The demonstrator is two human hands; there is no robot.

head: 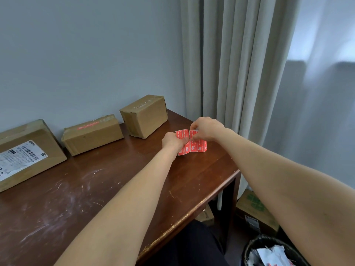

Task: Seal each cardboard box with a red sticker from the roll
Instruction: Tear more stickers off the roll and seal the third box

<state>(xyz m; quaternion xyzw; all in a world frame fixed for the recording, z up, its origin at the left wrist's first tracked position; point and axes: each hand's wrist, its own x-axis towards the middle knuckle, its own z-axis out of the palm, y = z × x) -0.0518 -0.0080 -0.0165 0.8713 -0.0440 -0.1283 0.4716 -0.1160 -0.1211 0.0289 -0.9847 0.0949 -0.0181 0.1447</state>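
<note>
A strip of red stickers (194,145) hangs over the brown table's far right part, held between both hands. My left hand (172,141) grips its left side with the thumb on the front. My right hand (205,129) pinches the top of a sticker near the strip's middle. Three cardboard boxes stand along the wall: a flat one with a white shipping label (28,152) at far left, a middle one (92,134) bearing a red sticker on its top seam, and a taller one (145,116) at right with tape on top.
The table (96,189) has a worn front edge and ends at right near grey curtains (240,73). Below right stand a black waste bin with paper (269,252) and a cardboard carton with green print (255,210) on the floor.
</note>
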